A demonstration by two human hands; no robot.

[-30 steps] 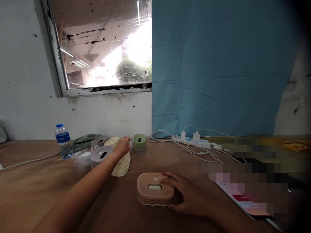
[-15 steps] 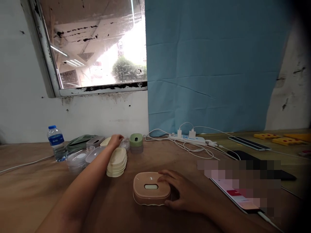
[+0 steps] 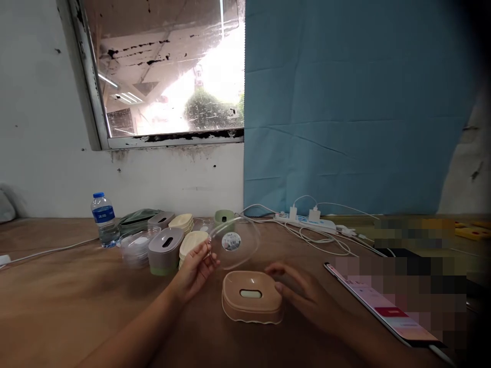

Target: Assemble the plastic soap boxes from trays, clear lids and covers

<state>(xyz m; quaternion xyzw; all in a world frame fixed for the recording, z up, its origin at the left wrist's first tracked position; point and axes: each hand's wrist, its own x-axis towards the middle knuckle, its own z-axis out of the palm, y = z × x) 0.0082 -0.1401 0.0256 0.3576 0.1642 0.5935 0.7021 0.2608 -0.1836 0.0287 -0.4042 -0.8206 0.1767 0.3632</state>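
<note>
My left hand (image 3: 199,266) pinches the rim of a clear plastic lid (image 3: 245,253) with a round printed sticker, held tilted above the table. Just below the lid, a pinkish-brown oval box (image 3: 251,301) stands on the table; its top has a slot with something pale inside. Beside the box's right end is my right hand (image 3: 303,291), its thumb and fingers apart; the thumb tip is at the box's edge, and I cannot tell whether it touches. Behind my left hand are stacked cream oval trays (image 3: 194,240) and a grey-and-green slotted box (image 3: 165,250).
Stacked clear lids (image 3: 135,250), a water bottle (image 3: 103,217) and a dark green pouch (image 3: 138,221) stand at the back left. A green box (image 3: 223,217) is behind the held lid. White cables lead to a power strip (image 3: 305,222). At the right lies a phone (image 3: 387,306).
My left hand has come back from the items at the rear, now with a clear lid in it. My right hand has lifted its fingers off the top of the brown box. The view has shifted slightly.
</note>
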